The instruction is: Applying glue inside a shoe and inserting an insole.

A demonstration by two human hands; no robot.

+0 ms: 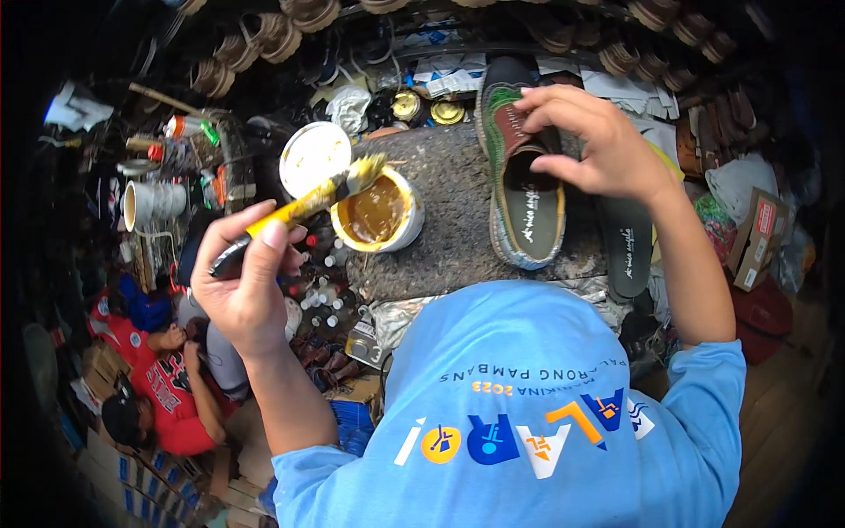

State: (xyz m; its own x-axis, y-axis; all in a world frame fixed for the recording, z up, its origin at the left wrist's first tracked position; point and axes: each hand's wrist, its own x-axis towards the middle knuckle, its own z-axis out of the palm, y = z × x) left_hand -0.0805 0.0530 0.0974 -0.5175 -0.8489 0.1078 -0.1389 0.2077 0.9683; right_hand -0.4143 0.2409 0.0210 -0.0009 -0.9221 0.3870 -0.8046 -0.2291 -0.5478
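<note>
My left hand (251,282) is closed round the yellow and black handle of a paintbrush (304,204). The bristles, coated yellowish, are above the rim of a white tub (407,231) of brownish-yellow glue-like liquid (377,209). On the right, a shoe (528,216) with green, brown and dark parts stands with its toe pointing away and a lettered insole inside. My right hand (607,145) is over the shoe, fingers apart and curved, thumb near its opening. Whether the fingertips touch the shoe I cannot tell. A loose dark insole (627,255) lies to the shoe's right.
The tub and shoe rest on a rough dark block (440,273). Behind the tub leans a white lid (315,151). Small bottles (324,299) crowd the block's left side, and open tins (447,113) stand beyond it. Another person (167,387) sits at lower left. Shoes (280,37) line the far shelf.
</note>
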